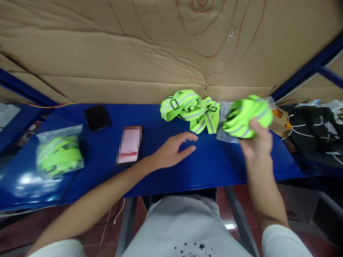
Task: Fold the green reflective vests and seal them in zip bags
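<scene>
My right hand [258, 137] grips a folded bundle of neon-yellow reflective straps [248, 116] above the right side of the blue table. Under and behind that bundle lies a clear plastic bag [227, 135], partly hidden. My left hand [178, 150] hovers over the middle of the table, thumb and fingers apart with nothing between them. Just beyond it, a loose heap of neon-yellow reflective straps [191, 109] with black buckles rests near the cardboard wall. On the far left sits a clear bag holding another strap bundle [60, 155].
A lit phone [130, 144] and a dark phone [97, 117] lie on the blue table [160, 182], left of centre. Cardboard [107, 60] stands along the back. To the right are an open cardboard box [280, 123], white cables and a black bag [313, 132].
</scene>
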{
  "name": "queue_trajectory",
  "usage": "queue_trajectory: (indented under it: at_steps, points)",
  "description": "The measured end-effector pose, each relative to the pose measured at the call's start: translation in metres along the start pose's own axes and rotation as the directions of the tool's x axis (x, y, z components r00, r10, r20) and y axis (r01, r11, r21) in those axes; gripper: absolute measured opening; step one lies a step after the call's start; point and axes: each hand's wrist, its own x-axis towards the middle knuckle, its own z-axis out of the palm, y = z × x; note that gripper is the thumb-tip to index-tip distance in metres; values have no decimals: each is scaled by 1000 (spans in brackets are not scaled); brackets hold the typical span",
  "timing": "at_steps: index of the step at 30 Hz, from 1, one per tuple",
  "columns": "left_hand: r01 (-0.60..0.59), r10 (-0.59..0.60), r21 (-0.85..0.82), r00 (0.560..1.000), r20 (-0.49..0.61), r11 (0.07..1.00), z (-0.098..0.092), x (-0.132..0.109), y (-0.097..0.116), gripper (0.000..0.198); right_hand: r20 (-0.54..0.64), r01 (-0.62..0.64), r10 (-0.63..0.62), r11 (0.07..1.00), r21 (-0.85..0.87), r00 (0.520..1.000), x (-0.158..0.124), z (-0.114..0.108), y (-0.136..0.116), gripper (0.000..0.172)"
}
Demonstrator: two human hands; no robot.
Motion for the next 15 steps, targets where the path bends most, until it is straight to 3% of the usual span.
queue_trajectory:
  at_steps: [2,4,7,9,12,15]
  points:
    - [-102,75,258,991,112,961,24,12,8,24,-82,155,-148,984,92,986,1,-21,-25,43]
    - [-181,129,343,977,170,922,52,33,16,20,-177,249,-224,959,135,958,-6,-38,-39,32]
    - [-41,49,302,999,-18,953,88,68,26,26,-267,246,-214,965,90,940,-24,-59,-43,30]
    - [42,-14,263,994,-107,964,102,86,28,29,-272,212,-196,977,28,942,-33,-70,-38,31]
    - [93,-68,146,984,-167,985,112,101,28,21,-284,147,-154,988,-48,946,-38,-80,-30,32]
    - [89,-101,-79,979,-174,993,120,108,28,26,-320,102,-114,993,-54,940,-36,-84,-26,39]
